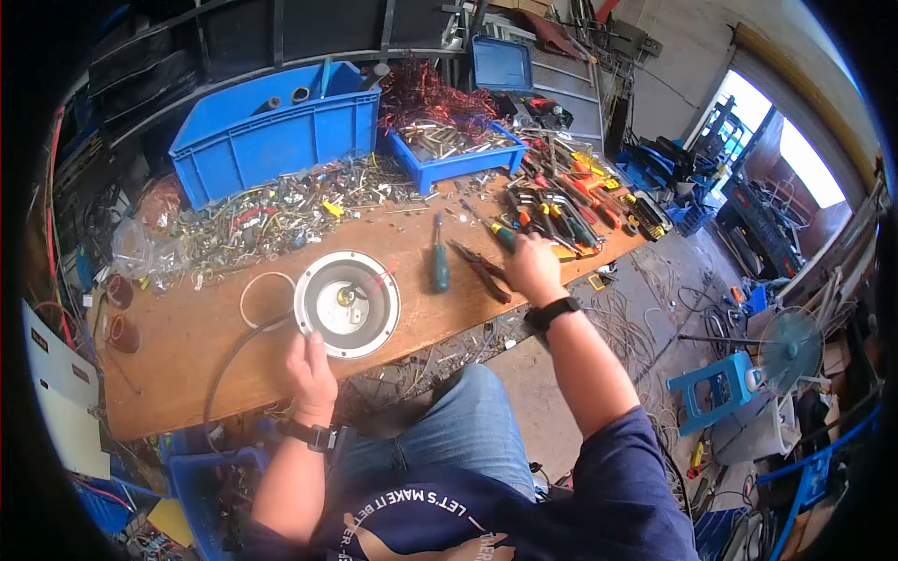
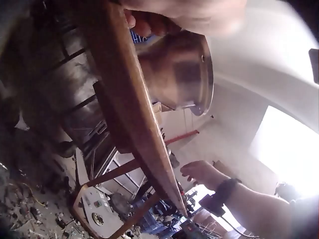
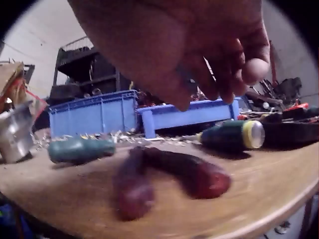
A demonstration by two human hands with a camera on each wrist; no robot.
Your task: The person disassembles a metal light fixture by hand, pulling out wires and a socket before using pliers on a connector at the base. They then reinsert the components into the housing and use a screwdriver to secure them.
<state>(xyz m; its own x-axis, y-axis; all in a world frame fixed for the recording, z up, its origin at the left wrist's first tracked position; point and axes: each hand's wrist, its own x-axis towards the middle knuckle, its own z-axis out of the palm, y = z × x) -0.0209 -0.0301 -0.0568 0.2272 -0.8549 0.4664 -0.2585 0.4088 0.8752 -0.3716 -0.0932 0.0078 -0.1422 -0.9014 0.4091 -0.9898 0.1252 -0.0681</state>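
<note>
A round, flanged metal housing (image 1: 393,313) stands at the table's front edge, with red wires and a brass-coloured fitting inside. My left hand (image 1: 311,372) holds its near rim, thumb at the flange and fingers bent below, as the left wrist view also shows. Over on the right, my right hand (image 1: 535,269) hovers with loosely bent fingers above a screwdriver (image 3: 224,135) whose green handle has a yellow ring. Nothing shows between those fingers. Red-handled pliers (image 1: 494,282) lie splayed just left of that hand, and a second, green-handled screwdriver (image 1: 440,269) lies between them and the housing.
Behind are a large blue bin (image 1: 271,145) and a low blue tray (image 1: 463,166) of metal parts. Loose scrap (image 1: 262,220) is heaped before the bin. More hand tools (image 1: 561,220) crowd the right end. A dark cable (image 1: 229,360) runs from the housing over the front edge.
</note>
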